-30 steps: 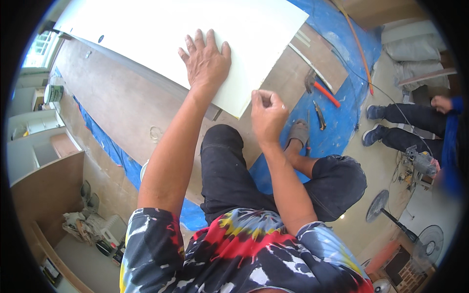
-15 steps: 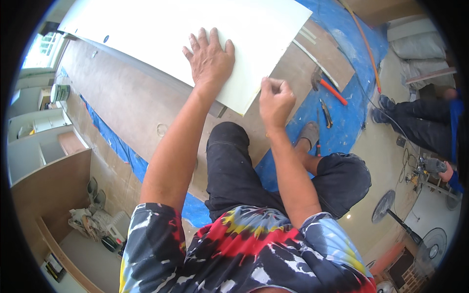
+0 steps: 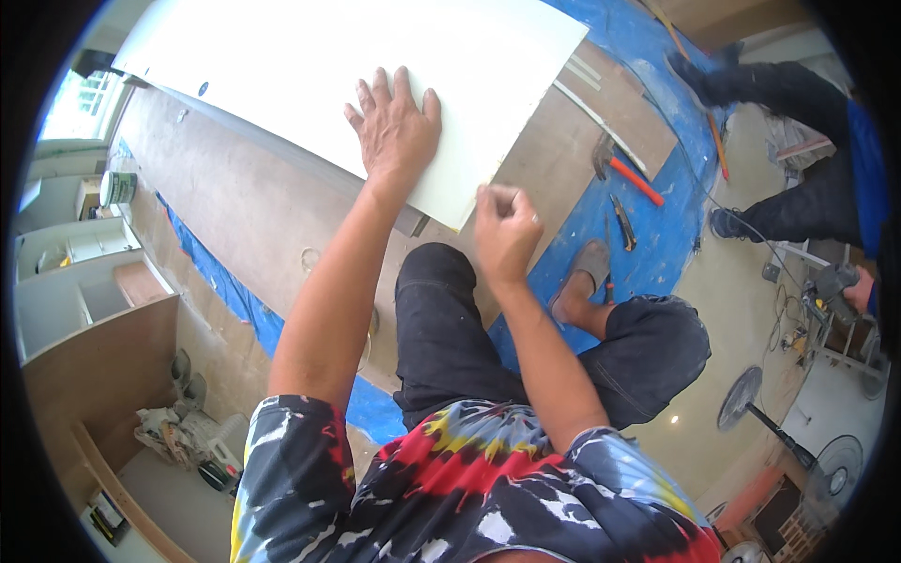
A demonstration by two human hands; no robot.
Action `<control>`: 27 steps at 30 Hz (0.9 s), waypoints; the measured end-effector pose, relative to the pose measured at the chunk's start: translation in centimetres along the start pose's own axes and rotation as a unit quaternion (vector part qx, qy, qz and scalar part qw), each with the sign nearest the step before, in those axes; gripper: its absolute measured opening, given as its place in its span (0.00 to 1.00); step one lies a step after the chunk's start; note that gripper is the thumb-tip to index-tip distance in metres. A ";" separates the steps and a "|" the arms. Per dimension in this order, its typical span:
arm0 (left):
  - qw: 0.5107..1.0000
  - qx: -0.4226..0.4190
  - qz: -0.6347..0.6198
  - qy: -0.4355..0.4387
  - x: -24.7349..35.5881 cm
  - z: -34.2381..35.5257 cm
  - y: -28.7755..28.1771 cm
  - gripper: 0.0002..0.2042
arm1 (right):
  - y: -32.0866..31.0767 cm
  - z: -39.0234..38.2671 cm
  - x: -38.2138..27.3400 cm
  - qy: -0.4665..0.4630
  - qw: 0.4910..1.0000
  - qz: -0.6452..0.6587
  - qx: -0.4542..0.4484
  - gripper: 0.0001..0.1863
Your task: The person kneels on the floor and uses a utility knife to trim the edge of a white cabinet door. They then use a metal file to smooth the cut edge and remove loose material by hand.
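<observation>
A large white panel (image 3: 310,66) lies raised in front of me, its near corner pointing toward my knees. My left hand (image 3: 396,131) rests flat on its top, fingers spread. At the panel's right edge, close to the near corner, my right hand (image 3: 507,230) is closed with its fingers curled and the thumb side against the edge. Whatever it may hold is hidden. To the right of that hand, a claw hammer (image 3: 633,178) with a red-orange handle and a utility knife (image 3: 623,223) lie on the floor covering.
A blue sheet (image 3: 680,202) covers the floor at right, beside a brown board (image 3: 554,159). A co-worker's legs (image 3: 798,220) stand at far right, with a power tool in that person's hand. A cable (image 3: 690,155) runs past. Fans (image 3: 741,396) stand lower right; a bucket (image 3: 118,188) is at left.
My right hand has slid along the panel's edge toward the near corner, staying closed. My left hand stays flat on the panel. The co-worker has stepped farther onto the blue sheet.
</observation>
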State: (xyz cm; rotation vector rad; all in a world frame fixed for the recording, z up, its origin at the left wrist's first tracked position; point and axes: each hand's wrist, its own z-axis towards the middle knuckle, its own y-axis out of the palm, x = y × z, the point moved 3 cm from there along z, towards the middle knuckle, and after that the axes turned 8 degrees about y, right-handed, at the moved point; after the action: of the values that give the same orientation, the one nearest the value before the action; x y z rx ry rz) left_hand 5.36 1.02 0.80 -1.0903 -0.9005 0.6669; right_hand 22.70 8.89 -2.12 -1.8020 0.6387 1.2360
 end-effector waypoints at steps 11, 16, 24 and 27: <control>1.000 -0.004 -0.012 0.001 0.1 0.0 -0.1 0.32 | 0.2 0.2 -0.2 -0.076 0.995 0.041 0.046 0.12; 1.000 -0.010 -0.009 -0.003 0.0 -0.1 0.0 0.32 | 0.1 0.0 -0.4 -0.124 0.989 0.009 0.084 0.12; 1.000 -0.002 -0.014 0.006 0.1 0.0 -0.2 0.32 | 0.0 3.0 -1.1 -0.107 0.990 0.013 0.089 0.11; 1.000 -0.008 -0.018 0.007 0.2 0.2 -0.2 0.32 | 0.0 2.6 -1.2 -0.152 0.982 -0.006 0.107 0.12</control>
State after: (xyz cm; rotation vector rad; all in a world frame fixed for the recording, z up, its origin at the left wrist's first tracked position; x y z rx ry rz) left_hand 5.30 1.19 1.06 -1.0904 -0.9124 0.6228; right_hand 20.94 11.11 -1.38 -1.4024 0.5607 1.3465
